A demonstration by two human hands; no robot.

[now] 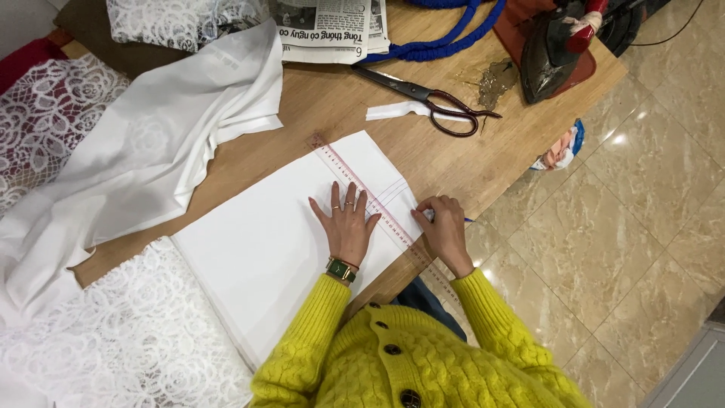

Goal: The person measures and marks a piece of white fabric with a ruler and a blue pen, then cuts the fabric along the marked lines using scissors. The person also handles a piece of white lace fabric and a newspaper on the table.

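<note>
Left fingers: spread apart and laid flat, palm down — nothing is gripped by them; rings are worn on two of them.
Left hand [347, 227]: pressed on the white fabric panel [279, 242], its fingertips touching the edge of the clear ruler [377, 214].
Right fingers: curled together at the ruler's far edge; a small marking tool seems to be pinched there, but what it is cannot be told.
Right hand [445, 233]: held just beside the ruler, on the side nearer the table edge, with a bit of blue seen past the knuckles.
Ruler: laid diagonally across the panel's end, between the two hands, with faint drawn lines seen beside it on the fabric.
Panel: spread flat on the wooden table [317, 106], one corner reaching the near edge.
Wrist: a green-faced watch [340, 270] is worn on the left — yellow knitted sleeves follow.
Farther out: dark-handled scissors [430, 98] are laid on a white scrap [396, 111]; an iron [555, 45] is set at the table corner beside a blue cord [445, 38].
Left side: loose white cloth [143, 151] and white lace [128, 340] are draped over the table; a folded newspaper [325, 30] is seen at the top.
</note>
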